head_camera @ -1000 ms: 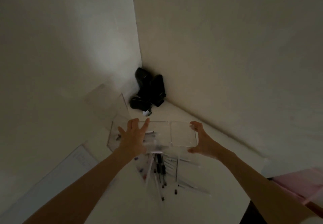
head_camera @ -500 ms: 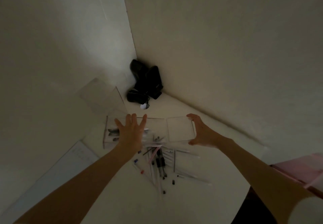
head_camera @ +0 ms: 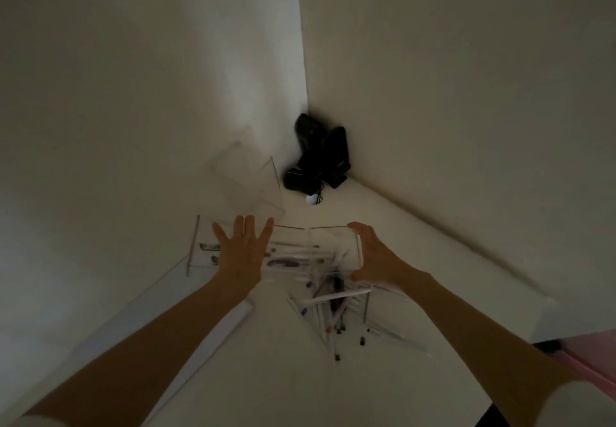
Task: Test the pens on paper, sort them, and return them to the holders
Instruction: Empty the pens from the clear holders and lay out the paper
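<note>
Left fingers (head_camera: 248, 228): straight and spread wide. The left hand (head_camera: 241, 256) lies flat against the near face of the clear holder (head_camera: 333, 243) and curls round nothing.
Right fingers (head_camera: 358, 228): curved over the holder's right end, with the thumb under its lower corner. The right hand (head_camera: 378, 261) grips that end wall.
Holder: held between both hands just above the tabletop (head_camera: 266, 376). Its long axis runs from 9 to 3 o'clock, and a few pens show through its left half.
Pens (head_camera: 330, 313): most lie in a loose heap on the tabletop at 6 o'clock from the holder. They sit just under the right hand, mostly pointing from 12 to 6 o'clock.
Key relation: the heap is nearer the right hand and lies across the holder's long axis. Picking one pen out likely falls to the right hand once it lets go of the holder.
Step in hand: probably emptying the holder, since no pen has been picked out for testing yet.
Paper (head_camera: 150, 306): a pale sheet at 8 o'clock from the left hand, partly under the forearm. The dim light makes it hard to be sure it is paper.
Second holder (head_camera: 246, 180): clear, at 12 o'clock from the left hand, near the wall.
Corner: black objects (head_camera: 320, 160) at 12 o'clock, well apart from both hands.
</note>
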